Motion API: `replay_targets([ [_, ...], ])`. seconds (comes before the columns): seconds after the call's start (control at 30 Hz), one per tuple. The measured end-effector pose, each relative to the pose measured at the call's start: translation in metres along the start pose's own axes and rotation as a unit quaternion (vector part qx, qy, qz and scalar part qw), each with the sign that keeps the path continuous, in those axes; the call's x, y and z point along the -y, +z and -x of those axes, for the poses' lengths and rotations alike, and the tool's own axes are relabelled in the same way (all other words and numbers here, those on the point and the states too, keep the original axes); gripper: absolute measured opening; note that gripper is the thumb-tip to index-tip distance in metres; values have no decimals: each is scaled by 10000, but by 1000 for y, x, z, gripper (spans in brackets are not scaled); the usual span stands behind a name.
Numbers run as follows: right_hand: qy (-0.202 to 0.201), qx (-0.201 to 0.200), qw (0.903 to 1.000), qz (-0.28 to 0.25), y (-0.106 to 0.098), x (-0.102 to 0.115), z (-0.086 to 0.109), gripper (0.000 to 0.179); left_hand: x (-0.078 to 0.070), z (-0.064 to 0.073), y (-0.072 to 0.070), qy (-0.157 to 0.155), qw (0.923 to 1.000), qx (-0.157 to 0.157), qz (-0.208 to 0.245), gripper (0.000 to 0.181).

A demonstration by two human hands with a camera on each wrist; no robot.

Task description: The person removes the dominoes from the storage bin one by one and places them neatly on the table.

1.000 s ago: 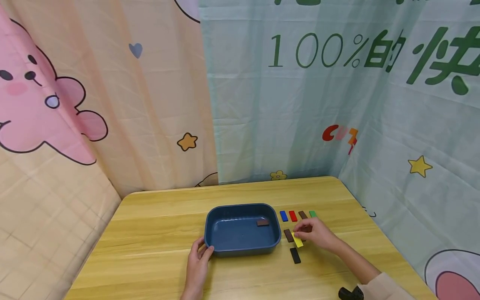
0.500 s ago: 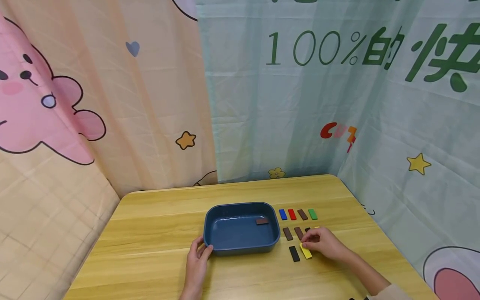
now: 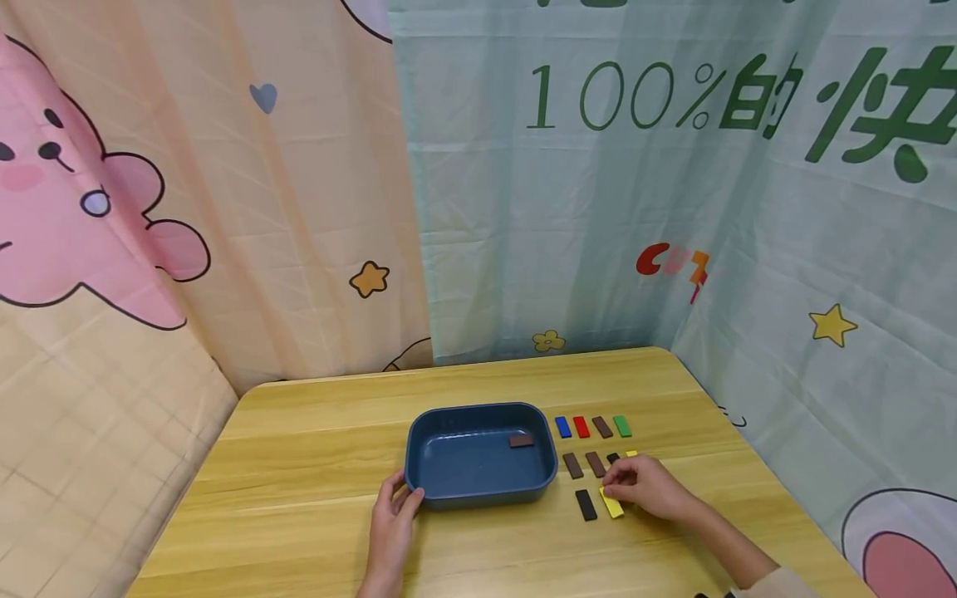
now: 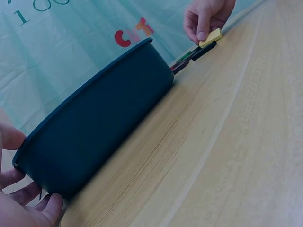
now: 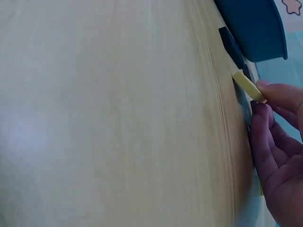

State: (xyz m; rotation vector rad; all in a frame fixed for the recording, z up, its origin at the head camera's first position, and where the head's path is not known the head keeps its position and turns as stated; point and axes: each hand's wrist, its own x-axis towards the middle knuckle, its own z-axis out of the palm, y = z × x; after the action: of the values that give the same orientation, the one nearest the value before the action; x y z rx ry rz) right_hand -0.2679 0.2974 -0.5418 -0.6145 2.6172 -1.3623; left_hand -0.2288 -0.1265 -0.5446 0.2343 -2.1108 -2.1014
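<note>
In the head view my right hand (image 3: 652, 488) pinches a yellow domino block (image 3: 612, 504) between thumb and fingers, beside a black domino block (image 3: 586, 505). The right wrist view shows that yellow domino block (image 5: 249, 87) tilted, one end apparently off the table. My left hand (image 3: 390, 522) holds the left front corner of a dark blue rectangular tub (image 3: 486, 501), fingers around its end and thumb at the front. One brown domino block (image 3: 521, 441) lies inside the tub. My right hand partly covers another black block (image 3: 613, 458) and another yellow block (image 3: 631, 453).
Behind, a row holds a blue block (image 3: 563, 427), a red block (image 3: 581, 427), a brown block (image 3: 601, 427) and a green block (image 3: 622, 426). Two brown blocks (image 3: 572, 465) lie in the middle row. Printed curtains (image 3: 538, 249) hang behind the wooden table (image 3: 299, 465).
My right hand has moved right and toward me with the yellow domino block, from the middle row to beside the front black block. The left hand and tub have stayed put.
</note>
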Motion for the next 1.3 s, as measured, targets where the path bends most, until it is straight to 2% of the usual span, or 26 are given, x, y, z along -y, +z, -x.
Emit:
replay_targets([
  [0.2,1,-73,9996,264,2,-1,0,6,1,0,1,-38,10000,10,3,47],
  [0.67,1,-93,9996,267,3,1,1,6,-2,2,3,-25,10000,5,17,46],
  [0.83,-5,-62,9986,531,-2,13,-8,7,-1,2,2,-8,10000,-10,32,45],
  [1.0,-115,-77,9983,560,-8,24,-20,4,-1,2,1,-16,10000,2,59,45],
  [1.3,-299,-64,9967,753,-14,33,-39,7,-2,2,1,-22,10000,22,42,46],
])
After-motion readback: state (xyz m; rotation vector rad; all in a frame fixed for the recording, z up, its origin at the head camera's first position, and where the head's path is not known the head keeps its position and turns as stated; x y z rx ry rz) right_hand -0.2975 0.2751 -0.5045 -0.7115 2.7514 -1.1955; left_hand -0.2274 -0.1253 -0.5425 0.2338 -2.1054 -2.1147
